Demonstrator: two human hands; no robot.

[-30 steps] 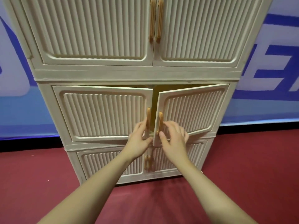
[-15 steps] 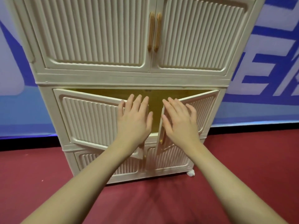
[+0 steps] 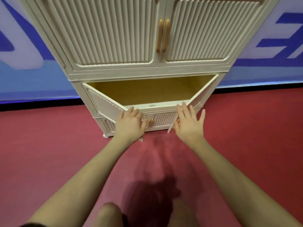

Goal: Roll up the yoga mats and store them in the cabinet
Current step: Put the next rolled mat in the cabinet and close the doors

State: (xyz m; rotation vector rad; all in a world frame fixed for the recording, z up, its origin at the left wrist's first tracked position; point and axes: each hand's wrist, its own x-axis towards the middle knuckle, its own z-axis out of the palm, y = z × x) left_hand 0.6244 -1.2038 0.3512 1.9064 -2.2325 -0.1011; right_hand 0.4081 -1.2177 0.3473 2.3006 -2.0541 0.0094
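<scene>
A cream ribbed cabinet (image 3: 147, 71) stands on the red floor. Its middle compartment (image 3: 147, 90) is wide open, with a yellow inside and nothing in it. The left door (image 3: 101, 102) and the right door (image 3: 201, 94) are swung out towards me. My left hand (image 3: 131, 125) rests on the free edge of the left door with fingers bent over it. Straight, spread fingers of my right hand (image 3: 190, 123) touch the free edge of the right door. No yoga mat is in view.
The upper doors (image 3: 105, 30) are closed, with wooden handles (image 3: 163, 35) at the middle. Below the open compartment a lower pair of doors (image 3: 162, 119) is closed. A blue banner wall (image 3: 24, 63) runs behind. Red floor (image 3: 49, 153) spreads all around; my knee (image 3: 109, 215) shows at the bottom.
Both middle doors have swung from nearly closed to wide open. My hands let go of the handles and moved apart with the door edges. The camera has drawn back and tilted down.
</scene>
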